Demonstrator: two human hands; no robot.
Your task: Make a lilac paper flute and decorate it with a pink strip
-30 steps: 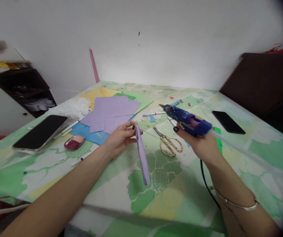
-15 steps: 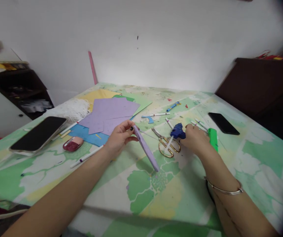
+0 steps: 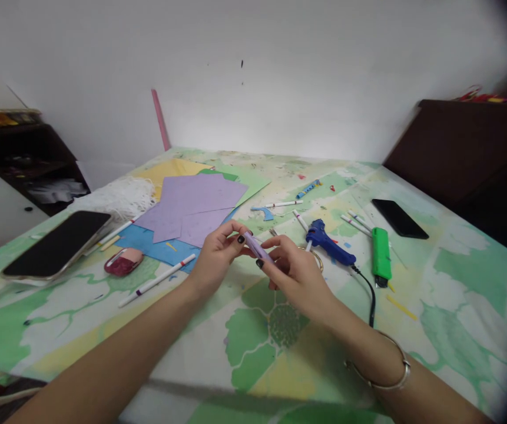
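Both hands hold one thin purple strip (image 3: 257,247), perhaps folded paper or foam sheet, tilted above the table. My left hand (image 3: 220,253) pinches its upper left end between thumb and fingers. My right hand (image 3: 295,274) grips the lower right part, fingers curled round it and hiding much of it. Just right of my right hand lies a blue glue gun (image 3: 330,244) with a white glue stick and a black cord. Gold-handled scissors (image 3: 321,260) are mostly hidden behind my right hand.
Purple sheets (image 3: 204,197) lie over blue, green and yellow ones at back left. A phone (image 3: 59,244) and a pink-and-maroon case (image 3: 123,261) are on the left. A green utility knife (image 3: 381,253) and a black phone (image 3: 398,218) are right. Several white markers (image 3: 158,280) lie about.
My right hand has left the glue gun, which now lies on the table, and has moved left to grip the purple strip. My left hand still holds the strip.
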